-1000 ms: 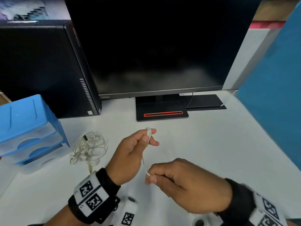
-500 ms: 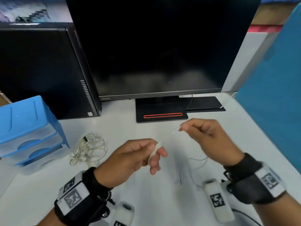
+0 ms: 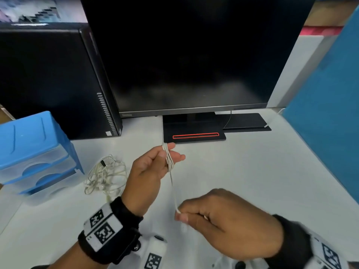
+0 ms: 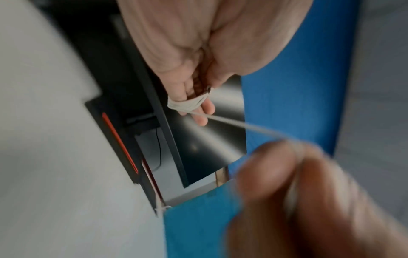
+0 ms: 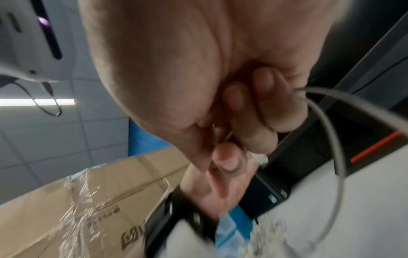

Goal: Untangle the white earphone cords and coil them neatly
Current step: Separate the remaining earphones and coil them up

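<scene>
A white earphone cord (image 3: 168, 157) is wound in several turns round the outstretched index and middle fingers of my left hand (image 3: 171, 156), which is raised above the white desk (image 3: 252, 171). My thumb holds the turns in place; the left wrist view shows the coil (image 4: 187, 104) near the fingertips. From there a taut strand (image 3: 173, 191) drops toward me to my right hand (image 3: 181, 215), which pinches it between thumb and forefinger. The slack cord (image 5: 326, 122) loops away below that hand. A second, tangled white earphone bundle (image 3: 105, 175) lies on the desk left of my left wrist.
A blue drawer unit (image 3: 35, 150) stands at the left edge. Behind are a black computer tower (image 3: 48, 84) and a dark monitor (image 3: 194, 55) on its stand base (image 3: 194, 135). A blue partition (image 3: 330, 113) walls off the right side.
My right hand swung from the far right beside the monitor stand back down toward me with the cord. The left hand tilted its fingers up again, wrapped in cord.
</scene>
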`<action>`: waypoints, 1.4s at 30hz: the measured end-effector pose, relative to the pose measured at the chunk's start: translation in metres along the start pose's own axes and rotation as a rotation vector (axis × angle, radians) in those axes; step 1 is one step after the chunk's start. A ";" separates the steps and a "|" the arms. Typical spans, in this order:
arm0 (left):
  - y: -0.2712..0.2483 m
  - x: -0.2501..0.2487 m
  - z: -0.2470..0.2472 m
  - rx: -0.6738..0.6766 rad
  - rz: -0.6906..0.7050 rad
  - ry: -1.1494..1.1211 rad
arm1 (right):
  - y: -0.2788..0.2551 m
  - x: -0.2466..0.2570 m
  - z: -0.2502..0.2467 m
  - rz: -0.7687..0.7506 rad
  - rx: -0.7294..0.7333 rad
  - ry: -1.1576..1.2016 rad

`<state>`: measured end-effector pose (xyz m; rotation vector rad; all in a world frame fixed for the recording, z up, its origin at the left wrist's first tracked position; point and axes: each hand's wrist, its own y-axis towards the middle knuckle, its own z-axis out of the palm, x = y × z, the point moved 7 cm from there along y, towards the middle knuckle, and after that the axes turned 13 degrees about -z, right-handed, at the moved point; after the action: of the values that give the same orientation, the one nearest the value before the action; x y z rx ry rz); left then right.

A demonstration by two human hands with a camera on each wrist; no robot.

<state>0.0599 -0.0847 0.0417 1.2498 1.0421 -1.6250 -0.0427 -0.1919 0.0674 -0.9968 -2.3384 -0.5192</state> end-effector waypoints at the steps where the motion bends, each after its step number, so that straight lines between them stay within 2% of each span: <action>1: 0.000 -0.001 0.001 0.010 -0.029 -0.090 | 0.000 0.002 0.006 -0.005 0.039 -0.024; 3: 0.000 -0.005 -0.001 0.008 -0.022 -0.125 | 0.001 0.004 0.020 -0.007 0.098 -0.031; 5: -0.001 -0.008 -0.002 -0.005 0.052 0.009 | 0.001 0.006 0.020 -0.007 0.090 0.017; 6: -0.002 -0.009 -0.003 -0.019 0.117 0.139 | 0.002 0.006 0.012 -0.006 0.040 0.090; 9: -0.012 -0.003 0.010 0.031 0.313 0.608 | -0.004 -0.004 -0.031 0.041 -0.274 0.410; 11: -0.017 0.008 0.021 0.133 0.319 0.714 | -0.011 -0.024 -0.056 0.066 -0.471 0.441; 14: -0.018 0.019 0.027 0.275 0.094 0.518 | -0.018 -0.068 -0.071 0.133 -0.665 0.342; 17: -0.022 0.014 0.035 0.396 -0.091 0.216 | -0.018 -0.094 -0.057 0.171 -0.722 0.266; 19: -0.020 0.004 0.037 0.401 -0.181 -0.089 | -0.013 -0.095 -0.032 0.186 -0.642 0.297; 21: -0.013 -0.003 0.028 0.312 -0.228 -0.390 | -0.004 -0.083 -0.004 0.178 -0.486 0.273; 24: -0.001 0.002 0.010 0.164 -0.225 -0.582 | 0.004 -0.059 0.024 0.139 -0.347 0.171; 26: 0.004 0.007 0.001 0.084 -0.161 -0.543 | 0.005 -0.045 0.032 0.115 -0.256 0.035; 27: 0.005 0.008 -0.003 0.031 -0.097 -0.427 | 0.005 -0.038 0.035 0.087 -0.212 -0.043; 29: 0.004 0.006 -0.010 -0.081 0.069 -0.029 | 0.004 -0.025 0.034 0.057 -0.196 -0.123; 30: 0.003 0.005 -0.010 -0.093 0.139 0.159 | 0.004 -0.020 0.029 0.057 -0.228 -0.134; 32: 0.001 0.010 -0.005 -0.038 0.211 0.406 | 0.003 -0.016 0.011 0.070 -0.304 -0.153; 35: -0.009 0.015 0.010 0.065 0.271 0.642 | -0.003 -0.016 -0.023 0.043 -0.460 -0.148; 38: -0.017 0.025 0.027 0.265 0.092 0.613 | -0.012 -0.034 -0.048 0.074 -0.623 0.053; 40: -0.024 0.026 0.037 0.402 -0.045 0.411 | -0.013 -0.050 -0.053 0.109 -0.701 0.260; 42: -0.030 0.019 0.045 0.481 -0.121 0.191 | -0.011 -0.059 -0.048 0.120 -0.768 0.391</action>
<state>0.0146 -0.1192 0.0345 1.7120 0.8787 -1.9534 -0.0012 -0.2566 0.0671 -1.2045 -1.7201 -1.4775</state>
